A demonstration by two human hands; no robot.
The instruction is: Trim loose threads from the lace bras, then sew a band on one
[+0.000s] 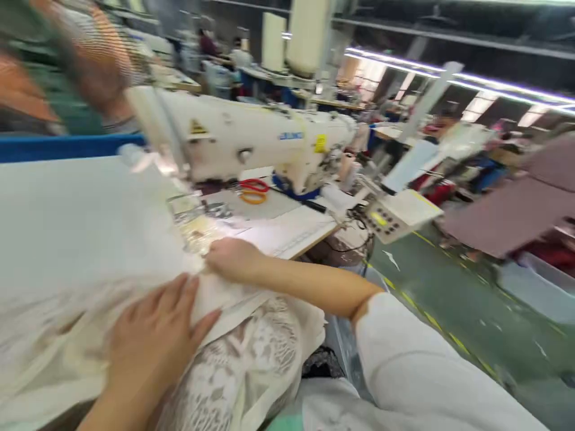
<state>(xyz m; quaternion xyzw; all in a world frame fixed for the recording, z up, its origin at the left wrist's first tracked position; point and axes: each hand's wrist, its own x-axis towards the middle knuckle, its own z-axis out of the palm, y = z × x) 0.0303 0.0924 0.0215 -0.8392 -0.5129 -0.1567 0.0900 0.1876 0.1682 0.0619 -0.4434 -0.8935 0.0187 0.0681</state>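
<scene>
Cream lace fabric point(269, 341) spreads over the table's front edge and hangs down toward my lap. My left hand point(157, 323) lies flat on it, fingers stretched forward and thumb apart. Farther forward, my right hand point(233, 259) is closed at the fabric's edge, close to the lit needle area of a white sewing machine point(251, 129). Its fingertips are turned away, but it appears to pinch the cloth there. The needle and presser foot are blurred, so I cannot tell whether the fabric lies under them.
Scissors with red and orange handles point(254, 191) lie behind the needle area. A control panel point(390, 216) stands off the table's right end. A person point(90, 60) is at the upper left. Mauve fabric point(516, 197) and a pale bin point(539, 287) are across the green floor.
</scene>
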